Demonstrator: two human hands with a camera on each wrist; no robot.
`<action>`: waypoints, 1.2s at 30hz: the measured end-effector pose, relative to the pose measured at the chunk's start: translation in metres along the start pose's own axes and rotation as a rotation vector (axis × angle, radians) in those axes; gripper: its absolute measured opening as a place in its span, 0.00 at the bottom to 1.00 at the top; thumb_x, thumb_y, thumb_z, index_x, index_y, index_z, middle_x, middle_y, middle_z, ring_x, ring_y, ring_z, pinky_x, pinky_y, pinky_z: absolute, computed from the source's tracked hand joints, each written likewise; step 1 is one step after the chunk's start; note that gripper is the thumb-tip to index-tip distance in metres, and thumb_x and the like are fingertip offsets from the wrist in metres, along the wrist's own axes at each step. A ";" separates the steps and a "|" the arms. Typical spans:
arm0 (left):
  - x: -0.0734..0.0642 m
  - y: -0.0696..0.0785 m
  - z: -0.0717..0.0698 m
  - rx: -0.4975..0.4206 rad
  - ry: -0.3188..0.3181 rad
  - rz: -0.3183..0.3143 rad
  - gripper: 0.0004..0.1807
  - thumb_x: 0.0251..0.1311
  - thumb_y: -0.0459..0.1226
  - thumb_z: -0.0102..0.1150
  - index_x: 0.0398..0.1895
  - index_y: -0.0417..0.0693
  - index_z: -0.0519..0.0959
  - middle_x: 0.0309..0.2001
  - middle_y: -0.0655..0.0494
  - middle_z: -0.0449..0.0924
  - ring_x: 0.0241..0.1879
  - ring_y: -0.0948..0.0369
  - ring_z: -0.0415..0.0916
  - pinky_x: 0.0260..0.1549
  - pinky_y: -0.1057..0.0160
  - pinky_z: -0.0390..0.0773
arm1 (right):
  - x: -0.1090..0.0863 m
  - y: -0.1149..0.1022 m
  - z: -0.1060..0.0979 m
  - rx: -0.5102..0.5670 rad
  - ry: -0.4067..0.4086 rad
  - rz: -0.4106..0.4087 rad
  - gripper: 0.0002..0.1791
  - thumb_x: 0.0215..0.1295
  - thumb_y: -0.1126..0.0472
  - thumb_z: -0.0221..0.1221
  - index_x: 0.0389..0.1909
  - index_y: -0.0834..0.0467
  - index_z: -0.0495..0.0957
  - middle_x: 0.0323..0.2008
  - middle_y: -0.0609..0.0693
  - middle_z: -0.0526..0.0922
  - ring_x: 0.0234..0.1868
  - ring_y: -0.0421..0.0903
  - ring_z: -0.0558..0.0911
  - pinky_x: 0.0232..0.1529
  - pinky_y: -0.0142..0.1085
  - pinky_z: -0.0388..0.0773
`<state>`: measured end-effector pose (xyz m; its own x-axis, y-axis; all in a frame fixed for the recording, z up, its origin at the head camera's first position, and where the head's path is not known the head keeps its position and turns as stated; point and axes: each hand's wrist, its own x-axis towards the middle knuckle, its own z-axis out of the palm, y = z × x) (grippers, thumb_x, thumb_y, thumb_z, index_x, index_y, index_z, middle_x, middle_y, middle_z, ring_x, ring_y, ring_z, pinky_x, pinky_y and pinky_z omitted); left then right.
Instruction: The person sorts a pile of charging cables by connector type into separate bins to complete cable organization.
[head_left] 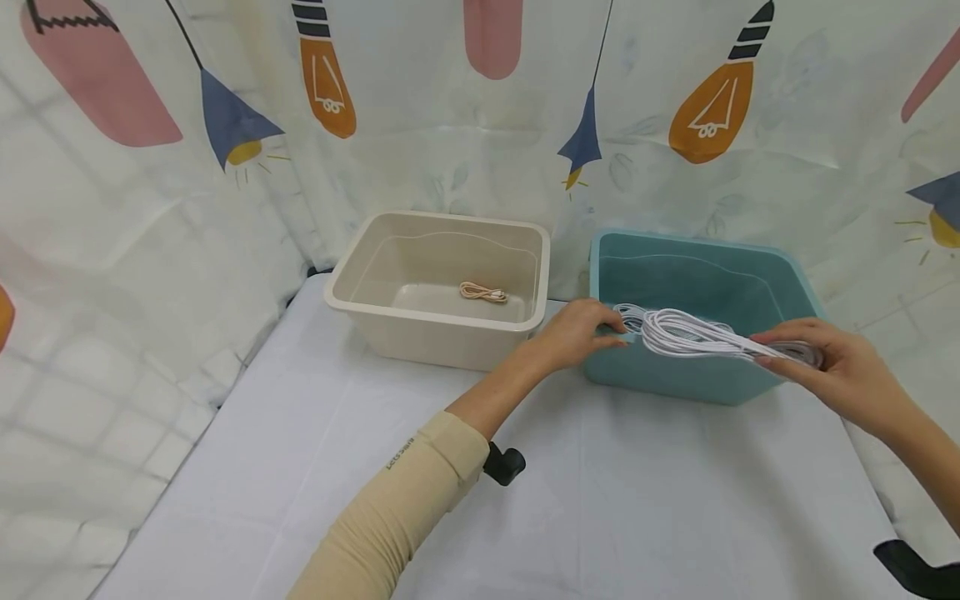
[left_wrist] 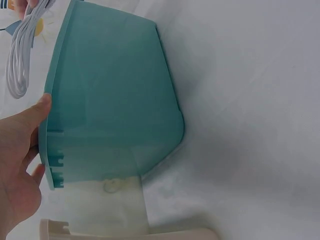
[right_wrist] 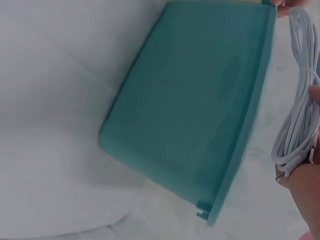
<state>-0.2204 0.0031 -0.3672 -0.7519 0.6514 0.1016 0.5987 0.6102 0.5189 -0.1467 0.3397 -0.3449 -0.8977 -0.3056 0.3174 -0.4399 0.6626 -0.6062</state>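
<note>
A bundled white cable [head_left: 693, 333] is gripped near its right end by my right hand [head_left: 832, 358]. It stretches level over the front rim of a teal plastic bin [head_left: 675, 387]. In the right wrist view the cable [right_wrist: 300, 110] shows long loops and a connector end at the bottom. My left hand [head_left: 581, 333] holds the bin's front rim near its left corner. The left wrist view shows that hand [left_wrist: 20, 160] with the thumb on the rim and fingers partly hidden behind it. The cable's left loops lie right by those fingertips.
Left of the teal bin stands a beige bin [head_left: 420, 337], with a small coiled peach-coloured cable [head_left: 482, 292] on its floor. Both bins are on a table with a white cloth [head_left: 555, 517], against a patterned curtain [head_left: 465, 158].
</note>
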 end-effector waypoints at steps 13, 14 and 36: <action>0.001 -0.001 0.000 -0.005 -0.005 0.000 0.13 0.72 0.41 0.66 0.53 0.47 0.89 0.51 0.57 0.90 0.54 0.60 0.82 0.54 0.69 0.78 | 0.023 0.005 -0.008 -0.081 0.023 0.133 0.15 0.69 0.66 0.69 0.54 0.66 0.85 0.45 0.19 0.74 0.46 0.25 0.71 0.33 0.16 0.71; 0.001 -0.001 0.000 -0.005 -0.005 0.000 0.13 0.73 0.42 0.66 0.53 0.47 0.89 0.51 0.57 0.90 0.54 0.60 0.82 0.54 0.69 0.78 | 0.025 0.005 -0.008 -0.086 0.024 0.144 0.15 0.69 0.65 0.69 0.54 0.66 0.85 0.44 0.19 0.74 0.46 0.26 0.71 0.33 0.16 0.71; 0.000 0.000 -0.001 0.013 -0.010 -0.002 0.13 0.73 0.42 0.65 0.54 0.48 0.89 0.52 0.57 0.89 0.55 0.59 0.81 0.56 0.68 0.77 | 0.068 0.014 -0.015 -0.121 0.001 0.235 0.24 0.76 0.52 0.64 0.61 0.66 0.82 0.54 0.44 0.79 0.46 0.27 0.66 0.33 0.16 0.68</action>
<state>-0.2208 0.0028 -0.3664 -0.7503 0.6546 0.0921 0.6007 0.6170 0.5084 -0.2138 0.3381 -0.3205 -0.9748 -0.1330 0.1791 -0.2131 0.7924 -0.5716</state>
